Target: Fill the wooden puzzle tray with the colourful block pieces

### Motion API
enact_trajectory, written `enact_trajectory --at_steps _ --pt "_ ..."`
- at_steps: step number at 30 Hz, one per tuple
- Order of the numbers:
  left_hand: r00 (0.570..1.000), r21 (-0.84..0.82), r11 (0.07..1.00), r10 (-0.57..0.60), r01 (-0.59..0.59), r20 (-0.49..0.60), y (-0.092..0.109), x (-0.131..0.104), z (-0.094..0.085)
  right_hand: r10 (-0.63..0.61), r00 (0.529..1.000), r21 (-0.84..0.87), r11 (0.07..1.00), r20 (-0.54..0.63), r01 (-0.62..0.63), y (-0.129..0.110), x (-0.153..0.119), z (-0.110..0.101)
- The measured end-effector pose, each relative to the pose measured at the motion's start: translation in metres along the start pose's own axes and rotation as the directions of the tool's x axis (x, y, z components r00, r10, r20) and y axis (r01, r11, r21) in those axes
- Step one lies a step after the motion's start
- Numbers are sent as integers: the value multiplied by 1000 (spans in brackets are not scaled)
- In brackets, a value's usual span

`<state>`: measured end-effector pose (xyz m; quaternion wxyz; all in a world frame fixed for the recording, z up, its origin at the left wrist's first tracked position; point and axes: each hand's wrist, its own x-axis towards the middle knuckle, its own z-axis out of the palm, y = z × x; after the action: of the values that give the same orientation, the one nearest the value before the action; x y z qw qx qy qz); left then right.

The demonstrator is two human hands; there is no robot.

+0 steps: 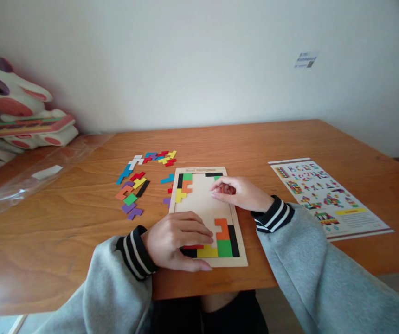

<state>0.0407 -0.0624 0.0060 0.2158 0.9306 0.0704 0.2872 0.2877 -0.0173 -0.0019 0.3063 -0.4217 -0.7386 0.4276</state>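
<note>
- Head view: here's the puzzle board (202,199), flat on the wooden table (251,153) close to its near edge, a pale tray with a raised rim and lettering along the far side.
- In its far left corner, a black bar (180,181) and a green square (187,177), with a notched orange piece (185,187) and a yellow piece (179,196) below; another black bar (213,175) runs along the far side.
- Down at the near right, a second orange piece (222,229) sits above a second green square (224,249), a tall black bar (234,241) beside them; a yellow piece, red and black show along the near side, partly covered.
- And the middle? A wide stretch of bare pale wood!
- The left hand (178,239) lies over the near left part, open, fingers stretched and close together, thumb reaching along the near rim.
- Over the far right part comes the right hand (239,190), fingers curled, thumb and forefinger close together; whether it grips a piece, one cannot tell.
- To the left, loose pieces (130,199) in many colours lie scattered, a few just beside the rim.
- Over on the right, a printed sheet (328,197); far left, a plastic bag (63,155) and a cow-like toy (39,132).
</note>
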Motion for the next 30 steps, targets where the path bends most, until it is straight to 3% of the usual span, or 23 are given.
enact_trajectory --at_steps 4,8,14,22,30 --pt "999 76 997 -9 12 -35 0 1 -1 22 999 25 999 26 -23 3 1 1" --pt "987 115 990 -63 80 -150 -2 3 -4 24 995 -2 1000 94 -24 6 2 1" --pt "911 136 944 -243 301 -333 -7 0 -8 42 973 -50 998 228 -32 4 -1 -6" --pt "918 187 925 -270 332 -291 -10 -1 -4 -112 935 -244 948 338 202 -4 -3 -7" --pt "917 193 921 -278 339 -288 -11 -2 -2 -57 919 -289 940 390 181 -7 -4 -7"
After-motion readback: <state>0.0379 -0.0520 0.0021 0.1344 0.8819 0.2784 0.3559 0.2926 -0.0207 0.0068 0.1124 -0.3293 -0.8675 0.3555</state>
